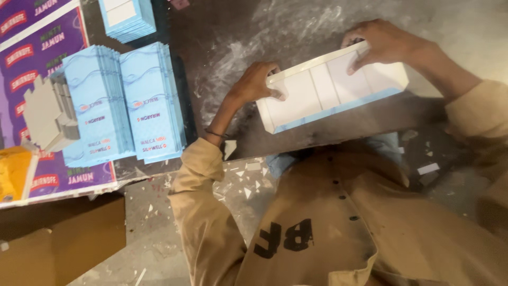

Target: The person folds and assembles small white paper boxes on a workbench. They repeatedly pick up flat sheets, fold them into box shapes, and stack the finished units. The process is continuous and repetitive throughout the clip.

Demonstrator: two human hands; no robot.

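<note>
A flat, folded white carton (317, 90) with a light blue edge lies tilted on the dark, dusty worktop (275, 32). My left hand (254, 82) grips its left end, fingers curled over the top edge. At the far right end my right hand (383, 42) holds the upper corner, with fingers pressed on the white panel. Fold lines divide the carton into several panels. My beige sleeves and shirt fill the lower part of the view.
Two stacks of light blue flat cartons (153, 100) (98, 106) lie to the left, and a third (127, 18) lies above them. Purple printed sheets (32, 53) and grey cardboard pieces (50, 114) are at far left. Paper scraps (248, 180) litter the floor beside brown cardboard (63, 238).
</note>
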